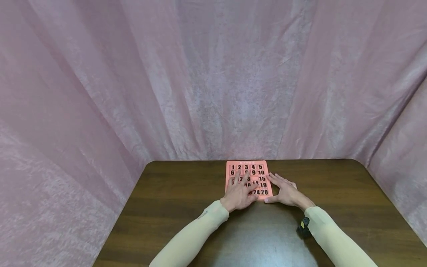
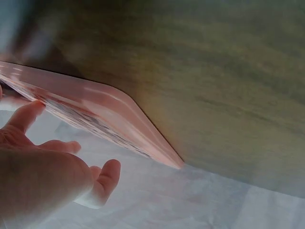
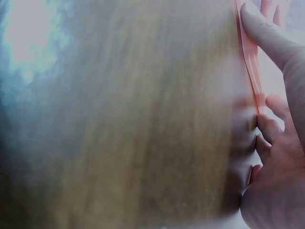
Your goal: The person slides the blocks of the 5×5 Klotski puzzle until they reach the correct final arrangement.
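Note:
A pink number slide puzzle (image 1: 228, 172) lies flat near the table's far edge, its black-numbered tiles in rows. A pink gap shows between tiles 13 and 15, with tile 14 (image 1: 255, 183) lower down. Spread over the lower left tiles is my left hand (image 1: 237, 194), its thumb and index finger by the lower middle tiles; it hides several numbers. In the left wrist view one fingertip (image 2: 37, 106) meets the tile face. My right hand (image 1: 287, 192) rests against the puzzle's right side, fingers extended, thumb (image 3: 252, 19) at the near right corner.
The dark brown wooden table (image 1: 180, 185) stretches to both sides of the puzzle and reflects light at the front. Pink velvet curtains (image 1: 233, 92) hang right behind the far edge and along the sides. A black wrist device (image 1: 303, 227) sits under the right sleeve.

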The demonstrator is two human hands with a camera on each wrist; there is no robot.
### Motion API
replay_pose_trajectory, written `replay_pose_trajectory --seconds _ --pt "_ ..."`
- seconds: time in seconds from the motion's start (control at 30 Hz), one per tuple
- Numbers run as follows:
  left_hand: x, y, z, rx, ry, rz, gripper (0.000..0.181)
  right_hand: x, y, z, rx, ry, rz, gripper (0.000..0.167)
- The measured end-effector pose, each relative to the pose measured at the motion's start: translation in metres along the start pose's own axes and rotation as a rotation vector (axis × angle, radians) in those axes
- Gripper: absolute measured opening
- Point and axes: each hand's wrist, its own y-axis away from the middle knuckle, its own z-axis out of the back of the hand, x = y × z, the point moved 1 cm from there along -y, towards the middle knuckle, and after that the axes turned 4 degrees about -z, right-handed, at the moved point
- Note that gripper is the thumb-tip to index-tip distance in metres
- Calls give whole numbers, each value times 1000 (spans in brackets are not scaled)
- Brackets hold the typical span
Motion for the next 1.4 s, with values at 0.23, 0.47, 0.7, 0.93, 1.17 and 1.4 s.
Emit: replay_pose_trajectory --seconds 0.23,0.47,0.7,0.93,1.17,1.4 --pt "7 -6 -2 1 26 48 53 3 0 -3 6 1 7 115" --pt "14 -10 -7 30 72 61 60 7 0 -2 -17 4 17 114" --pt "21 8 -5 20 116 44 61 3 2 0 -19 -7 24 115" --pt "31 24 -1 -10 107 34 56 3 2 3 -21 -1 17 115" --pt "29 23 -3 2 113 19 58 -5 1 -2 -18 -24 25 119" --pt "15 11 -3 13 98 6 60 -4 0 -2 -39 -31 36 119"
